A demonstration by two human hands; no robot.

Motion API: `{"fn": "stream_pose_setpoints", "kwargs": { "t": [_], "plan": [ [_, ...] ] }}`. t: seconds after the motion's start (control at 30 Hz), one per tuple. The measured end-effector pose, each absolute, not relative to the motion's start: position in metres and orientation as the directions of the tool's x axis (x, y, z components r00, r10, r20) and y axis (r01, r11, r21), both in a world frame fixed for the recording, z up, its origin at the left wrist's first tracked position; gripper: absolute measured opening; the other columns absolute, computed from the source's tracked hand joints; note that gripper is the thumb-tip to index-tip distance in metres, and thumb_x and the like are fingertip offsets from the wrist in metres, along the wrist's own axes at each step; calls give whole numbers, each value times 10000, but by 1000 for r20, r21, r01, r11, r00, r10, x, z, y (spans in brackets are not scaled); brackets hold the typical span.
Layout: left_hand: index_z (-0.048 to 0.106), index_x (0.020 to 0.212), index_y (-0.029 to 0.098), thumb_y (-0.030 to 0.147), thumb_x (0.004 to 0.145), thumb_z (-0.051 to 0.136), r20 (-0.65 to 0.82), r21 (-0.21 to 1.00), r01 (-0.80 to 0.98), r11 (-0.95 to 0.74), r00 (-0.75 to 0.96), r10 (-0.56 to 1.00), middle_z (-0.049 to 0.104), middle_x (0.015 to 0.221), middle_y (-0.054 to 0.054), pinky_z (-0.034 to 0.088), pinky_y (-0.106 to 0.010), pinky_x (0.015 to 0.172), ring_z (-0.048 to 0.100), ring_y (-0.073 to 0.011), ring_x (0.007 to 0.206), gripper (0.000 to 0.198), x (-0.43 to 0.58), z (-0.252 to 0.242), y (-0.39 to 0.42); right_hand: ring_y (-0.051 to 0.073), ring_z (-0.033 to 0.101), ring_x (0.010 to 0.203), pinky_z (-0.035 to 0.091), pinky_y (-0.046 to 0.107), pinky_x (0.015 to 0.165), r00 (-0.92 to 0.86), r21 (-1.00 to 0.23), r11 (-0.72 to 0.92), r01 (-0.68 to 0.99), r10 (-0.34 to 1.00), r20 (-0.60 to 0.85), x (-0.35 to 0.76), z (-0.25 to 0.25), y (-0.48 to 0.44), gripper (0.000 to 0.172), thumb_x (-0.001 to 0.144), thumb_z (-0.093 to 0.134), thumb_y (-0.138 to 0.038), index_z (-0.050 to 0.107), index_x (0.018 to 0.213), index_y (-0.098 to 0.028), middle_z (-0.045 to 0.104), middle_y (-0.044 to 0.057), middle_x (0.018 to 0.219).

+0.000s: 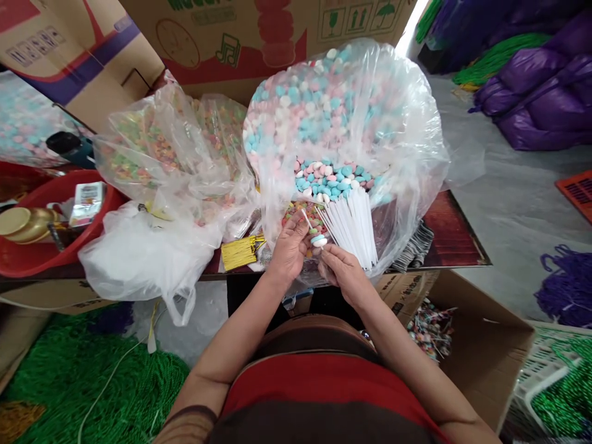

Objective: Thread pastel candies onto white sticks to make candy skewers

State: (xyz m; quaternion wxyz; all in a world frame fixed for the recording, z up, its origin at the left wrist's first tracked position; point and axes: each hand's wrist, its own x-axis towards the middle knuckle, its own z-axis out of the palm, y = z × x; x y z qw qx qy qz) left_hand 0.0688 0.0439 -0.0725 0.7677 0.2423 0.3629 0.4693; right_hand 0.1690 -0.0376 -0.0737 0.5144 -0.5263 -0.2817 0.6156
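Note:
Near the front edge of the table, my left hand (293,245) pinches a thin white stick (306,217) that has several candies threaded on it. Those candies (317,240) show green, blue and white, and they sit between my two hands. My right hand (341,265) is closed at the lower end of the same stick, just under the white candy. Right beside it lies a bundle of white sticks (354,228). Behind my hands are small fruit-coloured ring candies (298,211) and a large clear bag of pink, blue and white candies (333,179).
Yellow twist ties (241,253) lie left of my hands. Farther left are a white plastic bag (148,259) and a red basin (74,237). A cardboard box (481,345) holding finished-looking candy sticks (432,327) stands low on the right. Cartons (222,43) rise behind.

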Motion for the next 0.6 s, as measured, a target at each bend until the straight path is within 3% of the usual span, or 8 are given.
{"fn": "stream_pose_setpoints", "kwargs": {
  "t": [0.13,0.2,0.27,0.33,0.37,0.43,0.53,0.6],
  "plan": [
    [723,1072,203,433,727,889,-226,811,-441,385,371,901,726,784,18,371,-181,445,513,-45,483,446,75,-74,41,60,308,390,166,237,395,116,-889,-269,-372,936,-331,167,-77,-30,402,805,700,-591,584,788,-207,570,-49,548],
    [733,1131,218,493,775,845,-188,869,-356,344,405,895,758,867,-4,408,-194,461,525,-52,486,464,76,-75,42,62,334,391,196,237,394,150,-885,-231,-404,938,-313,169,-79,-28,427,792,718,-616,593,792,-208,592,-42,566],
    [731,1190,239,513,847,778,-106,951,-229,209,393,913,779,1006,-32,521,-220,611,660,-104,670,442,75,-75,50,61,336,399,206,235,403,202,-880,-187,-438,933,-299,176,-78,-28,421,786,739,-603,629,840,-201,598,-42,576],
    [737,1206,245,467,914,718,68,998,-39,-58,345,936,771,1112,-49,561,-272,848,711,-170,967,367,74,-76,67,58,331,412,202,231,416,266,-875,-142,-463,919,-290,187,-77,-31,405,778,765,-570,658,877,-192,597,-41,584],
    [741,1205,242,419,937,695,175,974,81,-213,331,927,763,1137,-56,543,-299,936,694,-193,1069,324,75,-75,79,56,330,419,199,231,421,297,-874,-124,-470,910,-289,193,-76,-33,398,770,778,-554,668,882,-189,597,-40,590],
    [749,1194,222,301,959,648,317,829,333,-449,381,869,749,1101,-74,521,-341,982,678,-220,1074,267,81,-74,105,51,312,425,188,231,422,344,-872,-107,-478,891,-298,203,-73,-37,382,752,798,-530,680,867,-185,589,-40,602],
    [755,1181,187,175,962,563,246,495,639,-589,547,800,720,1135,-115,489,-395,1032,647,-274,1149,291,100,-71,139,46,252,428,163,230,417,376,-868,-121,-481,866,-329,209,-72,-41,357,729,814,-502,698,854,-188,542,-59,581],
    [740,1208,162,167,959,544,132,301,717,-629,622,772,701,1192,-150,472,-420,1049,620,-309,1206,317,114,-67,152,53,270,448,178,225,430,388,-873,-129,-471,858,-336,210,-74,-41,353,707,830,-485,720,875,-195,524,-65,572]
  ]
}}
